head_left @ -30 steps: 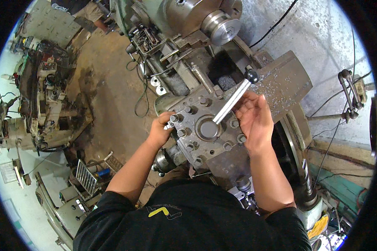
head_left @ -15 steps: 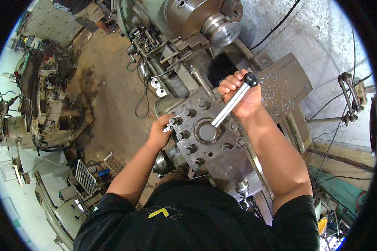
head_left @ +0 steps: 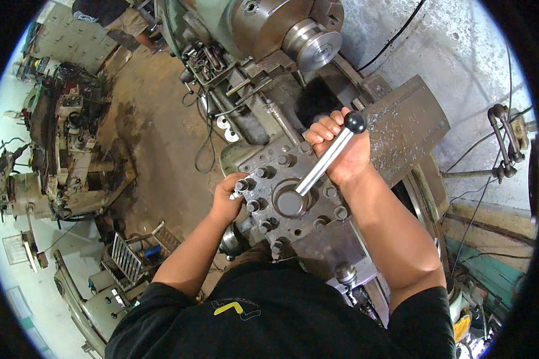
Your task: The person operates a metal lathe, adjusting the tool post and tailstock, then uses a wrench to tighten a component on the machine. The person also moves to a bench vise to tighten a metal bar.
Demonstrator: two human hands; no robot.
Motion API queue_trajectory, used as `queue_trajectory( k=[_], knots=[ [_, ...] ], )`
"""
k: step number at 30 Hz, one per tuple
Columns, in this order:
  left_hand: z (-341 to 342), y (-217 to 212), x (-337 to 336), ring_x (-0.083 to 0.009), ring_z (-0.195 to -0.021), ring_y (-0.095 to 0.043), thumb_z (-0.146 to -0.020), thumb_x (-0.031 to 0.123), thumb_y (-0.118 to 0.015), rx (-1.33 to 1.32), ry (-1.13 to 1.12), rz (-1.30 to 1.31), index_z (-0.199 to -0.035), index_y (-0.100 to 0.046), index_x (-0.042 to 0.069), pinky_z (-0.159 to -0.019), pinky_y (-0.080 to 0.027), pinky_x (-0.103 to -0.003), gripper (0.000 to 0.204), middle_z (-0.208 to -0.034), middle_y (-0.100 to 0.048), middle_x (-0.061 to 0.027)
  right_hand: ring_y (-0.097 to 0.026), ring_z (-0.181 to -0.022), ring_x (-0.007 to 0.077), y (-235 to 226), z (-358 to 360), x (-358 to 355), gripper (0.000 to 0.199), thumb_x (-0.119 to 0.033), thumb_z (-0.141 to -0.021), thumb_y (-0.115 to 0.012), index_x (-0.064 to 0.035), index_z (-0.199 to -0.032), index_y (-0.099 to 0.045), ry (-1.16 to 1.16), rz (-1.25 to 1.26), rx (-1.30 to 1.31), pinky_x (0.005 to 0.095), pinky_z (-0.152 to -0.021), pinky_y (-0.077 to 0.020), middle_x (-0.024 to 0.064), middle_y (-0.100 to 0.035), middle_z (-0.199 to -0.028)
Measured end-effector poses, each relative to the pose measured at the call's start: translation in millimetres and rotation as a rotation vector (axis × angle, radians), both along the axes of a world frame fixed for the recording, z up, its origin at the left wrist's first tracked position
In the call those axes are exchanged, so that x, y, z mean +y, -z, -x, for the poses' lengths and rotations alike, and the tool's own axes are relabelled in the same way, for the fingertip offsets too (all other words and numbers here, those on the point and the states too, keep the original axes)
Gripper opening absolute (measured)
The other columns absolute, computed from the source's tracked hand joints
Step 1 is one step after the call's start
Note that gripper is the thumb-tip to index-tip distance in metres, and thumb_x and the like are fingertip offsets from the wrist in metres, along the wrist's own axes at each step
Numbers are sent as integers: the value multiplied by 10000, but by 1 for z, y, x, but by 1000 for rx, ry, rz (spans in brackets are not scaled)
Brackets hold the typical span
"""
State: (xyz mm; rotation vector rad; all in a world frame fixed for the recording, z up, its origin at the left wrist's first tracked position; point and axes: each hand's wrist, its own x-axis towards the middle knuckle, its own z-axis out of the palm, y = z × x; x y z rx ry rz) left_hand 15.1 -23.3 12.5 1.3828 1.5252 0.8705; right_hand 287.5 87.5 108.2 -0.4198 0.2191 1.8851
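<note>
My right hand (head_left: 347,152) is closed round a steel lever (head_left: 326,161) with a black ball knob (head_left: 355,122), its curled fingers on the far side of the bar. The lever rises at a slant from the round centre hub (head_left: 290,204) of a square lathe tool post (head_left: 275,158). Several square-headed bolts (head_left: 262,173) stand along the tool post's edges. At its left corner my left hand (head_left: 227,197) curls closed against the block beside a bolt. A small pale bit (head_left: 235,195) shows by the fingers, whose tips are hidden.
The lathe chuck (head_left: 269,30) clamps a shiny round workpiece (head_left: 318,49) ahead. Metal chips lie on the grey plate (head_left: 410,122) at right. A tailstock (head_left: 345,274) stands close to my body. Loose tools fill a tray (head_left: 206,63); another person (head_left: 126,24) is at far left.
The view has shifted slightly, and the tool post, lever and both hands sit a little lower in the picture. Both hands keep their holds.
</note>
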Motion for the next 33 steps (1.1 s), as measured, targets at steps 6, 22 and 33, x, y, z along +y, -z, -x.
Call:
queue_trajectory(
  k=[6, 22, 33],
  knots=[
    [2, 1, 4, -271, -994, -646, -772, -57, -636, 135, 65, -82, -964, -710, 22, -885, -493, -351, 220, -1019, -700, -122, -334, -579, 196, 2, 0, 1, 347, -305, -932, -493, -114, -643, -478, -23, -7, 41, 336, -579, -333, 41, -353, -599],
    [0, -6, 6, -256, -960, -649, -797, -33, -653, 48, 106, -174, -951, -721, 31, -853, -502, -346, 180, -1004, -704, -114, -385, -578, 162, 2, -2, 1, 350, -286, -937, -538, -118, -640, -463, -37, -49, 35, 320, -602, -362, 13, -394, -576],
    [0, -1, 5, -250, -950, -646, -799, -51, -633, 68, 90, -191, -950, -721, 27, -852, -503, -340, 192, -1001, -697, -117, -389, -579, 156, 2, 1, 2, 347, -263, -942, -547, -115, -639, -467, -53, -86, 15, 316, -605, -365, 7, -400, -571]
  ],
)
